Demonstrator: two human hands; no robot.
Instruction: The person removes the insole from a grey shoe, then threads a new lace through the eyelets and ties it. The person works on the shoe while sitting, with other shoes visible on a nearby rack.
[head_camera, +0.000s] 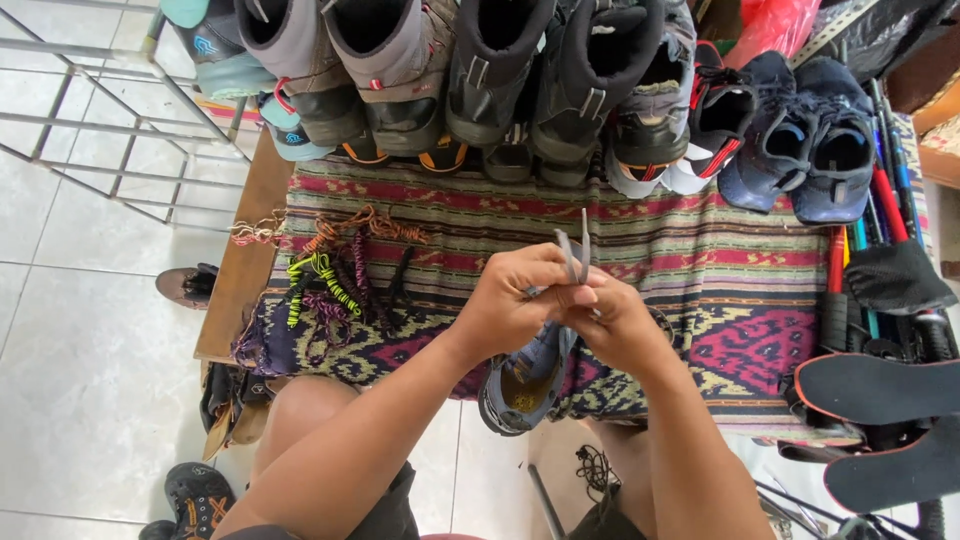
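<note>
left hand (512, 305) and right hand (620, 322) both closed on grey lace ends (574, 258) | grey shoe (522, 375) hangs below, off the bench (700, 250) | risk: grip slips, shoe drops to floor

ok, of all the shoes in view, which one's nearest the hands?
The grey shoe with the yellow insole, directly under the left hand and right hand, at the near edge of the woven cloth. The other shoes sit in the far row.
</note>
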